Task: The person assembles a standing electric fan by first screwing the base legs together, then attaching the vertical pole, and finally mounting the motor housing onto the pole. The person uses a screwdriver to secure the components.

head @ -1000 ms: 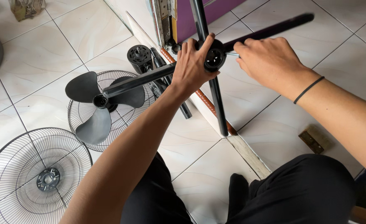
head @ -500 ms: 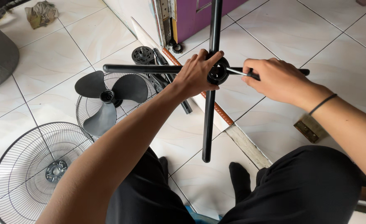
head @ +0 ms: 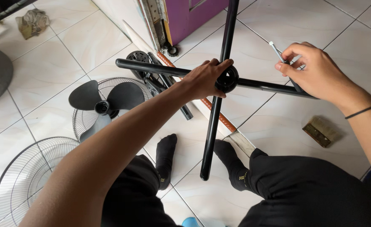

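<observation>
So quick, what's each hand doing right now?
Left hand: closed around the hub of the black cross-shaped base.
Right hand: closed on a thin metal tool, lifted off the base.

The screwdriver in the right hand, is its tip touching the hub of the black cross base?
No, the right hand holds the screwdriver up and away from the hub, which the left hand grips.

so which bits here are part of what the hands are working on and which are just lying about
In hand:
- black cross-shaped fan base, left hand on its hub
- screwdriver in right hand

Lying about:
- fan blade
- wire fan guard
- brush
- rag
</observation>
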